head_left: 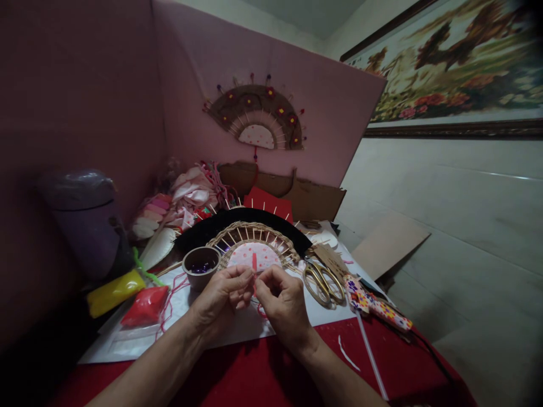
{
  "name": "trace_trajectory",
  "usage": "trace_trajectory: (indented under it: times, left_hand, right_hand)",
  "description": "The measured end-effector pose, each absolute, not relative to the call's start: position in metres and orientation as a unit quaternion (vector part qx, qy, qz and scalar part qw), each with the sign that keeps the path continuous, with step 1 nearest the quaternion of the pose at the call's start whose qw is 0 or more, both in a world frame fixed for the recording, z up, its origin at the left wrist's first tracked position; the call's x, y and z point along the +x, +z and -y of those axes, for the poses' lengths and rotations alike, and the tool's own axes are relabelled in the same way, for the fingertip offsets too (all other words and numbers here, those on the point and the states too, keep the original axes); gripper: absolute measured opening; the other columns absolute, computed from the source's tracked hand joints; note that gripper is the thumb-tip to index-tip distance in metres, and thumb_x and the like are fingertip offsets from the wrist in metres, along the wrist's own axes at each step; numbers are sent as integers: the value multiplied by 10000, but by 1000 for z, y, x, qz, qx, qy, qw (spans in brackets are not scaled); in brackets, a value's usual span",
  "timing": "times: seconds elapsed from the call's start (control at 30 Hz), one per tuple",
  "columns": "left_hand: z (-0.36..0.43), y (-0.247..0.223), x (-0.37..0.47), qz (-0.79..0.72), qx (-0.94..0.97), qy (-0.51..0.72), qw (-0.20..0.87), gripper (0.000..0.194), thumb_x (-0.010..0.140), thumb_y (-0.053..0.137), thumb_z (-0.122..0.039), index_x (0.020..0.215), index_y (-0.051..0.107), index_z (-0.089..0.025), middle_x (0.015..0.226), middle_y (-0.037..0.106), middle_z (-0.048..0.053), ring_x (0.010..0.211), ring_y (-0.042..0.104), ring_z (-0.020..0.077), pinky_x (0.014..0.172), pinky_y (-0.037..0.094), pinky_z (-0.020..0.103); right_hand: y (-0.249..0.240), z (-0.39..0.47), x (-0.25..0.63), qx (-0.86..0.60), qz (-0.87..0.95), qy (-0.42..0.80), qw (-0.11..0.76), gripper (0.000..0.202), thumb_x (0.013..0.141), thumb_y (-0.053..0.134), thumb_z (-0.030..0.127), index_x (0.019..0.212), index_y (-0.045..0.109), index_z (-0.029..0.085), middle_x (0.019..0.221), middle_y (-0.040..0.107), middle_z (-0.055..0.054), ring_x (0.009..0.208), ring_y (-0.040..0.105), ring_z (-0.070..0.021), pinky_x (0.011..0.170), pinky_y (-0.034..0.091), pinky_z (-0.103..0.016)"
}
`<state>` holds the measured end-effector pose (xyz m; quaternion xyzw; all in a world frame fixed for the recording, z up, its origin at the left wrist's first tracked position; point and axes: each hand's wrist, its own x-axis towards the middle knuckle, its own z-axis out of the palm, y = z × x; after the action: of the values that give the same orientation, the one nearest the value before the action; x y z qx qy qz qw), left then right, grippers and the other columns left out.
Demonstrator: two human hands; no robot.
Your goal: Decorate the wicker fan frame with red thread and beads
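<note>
1. Low in the head view's centre, left hand (pixel 224 291) and right hand (pixel 283 297) pinch a red strip (pixel 254 262), fingertips closed, before the fan's dotted panel (pixel 237 256).
2. Beside the fan sit a bowl (pixel 200 281), left, and scissors (pixel 314 282), right.

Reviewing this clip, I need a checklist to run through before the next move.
Left hand and right hand at the narrow red strip: ok.
Strip fastened to anything: cannot tell.
Round grey bowl upright: ok, shiny dark beads inside.
Gold-handled metal scissors clear of both hands: ok.
Thin red strings neatly gathered: not ok, loosely strewn.
Flower-patterned glue gun switched off: cannot tell.
</note>
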<state>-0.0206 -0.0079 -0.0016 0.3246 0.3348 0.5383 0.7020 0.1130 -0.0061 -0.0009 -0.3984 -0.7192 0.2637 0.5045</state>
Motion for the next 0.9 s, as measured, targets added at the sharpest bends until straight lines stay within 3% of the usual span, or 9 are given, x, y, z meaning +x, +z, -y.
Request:
trace_trajectory:
  times: [0.9]
  left_hand:
    - [8,0,-20,-319,358,525,702,275,630,784,-288,619,570,-117,551,517,-3,453,371,42,412,262,156]
  right_hand:
    - [-1,6,113,-395,723,255,507,201,804,535,210,606,520,178,514,519,29,453,443,-90,460,339,-208]
